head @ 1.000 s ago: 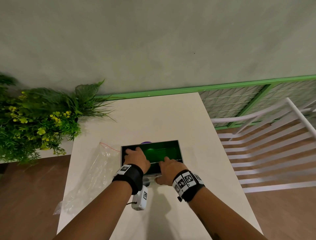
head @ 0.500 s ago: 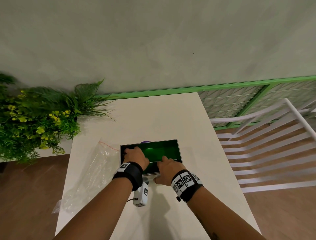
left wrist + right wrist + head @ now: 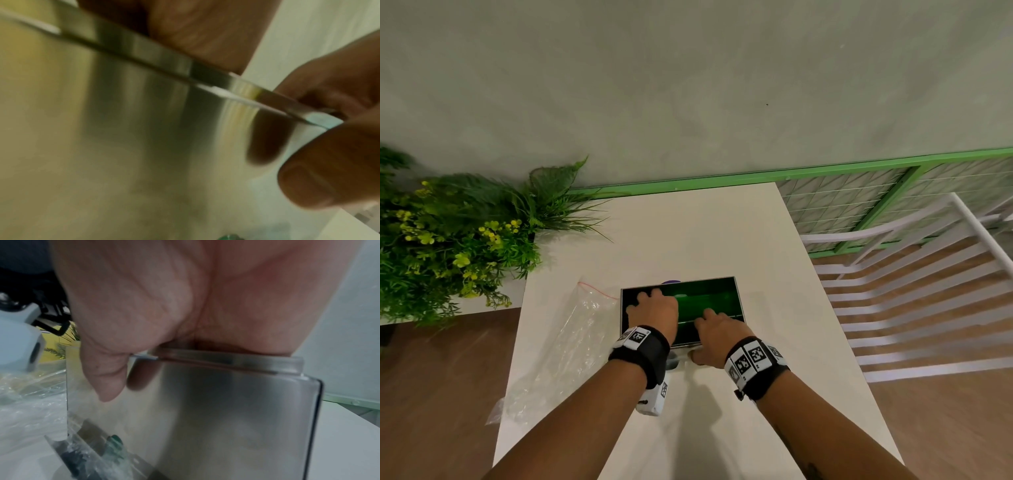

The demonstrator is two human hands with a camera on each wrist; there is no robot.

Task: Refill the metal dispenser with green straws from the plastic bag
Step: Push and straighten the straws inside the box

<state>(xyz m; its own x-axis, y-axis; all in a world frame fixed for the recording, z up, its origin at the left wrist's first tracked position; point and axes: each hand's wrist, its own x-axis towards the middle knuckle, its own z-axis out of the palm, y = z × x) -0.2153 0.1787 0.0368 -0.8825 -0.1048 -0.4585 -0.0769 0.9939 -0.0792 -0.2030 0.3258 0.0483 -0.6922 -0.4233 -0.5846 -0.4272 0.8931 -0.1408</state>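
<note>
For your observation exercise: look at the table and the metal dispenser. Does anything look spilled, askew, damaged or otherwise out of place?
Nothing stands out. The metal dispenser stands upright on the table, open at the top, green inside. Both hands, left and right, are at its near rim. The plastic bag lies flat beside it, apparently empty. No loose straws show.

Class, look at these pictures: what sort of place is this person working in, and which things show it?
Probably a café or small eatery. A steel straw dispenser holding green straws stands on a plain cream table, a white slatted chair sits beside it, and leafy yellow-flowered greenery decorates the wall side.
</note>
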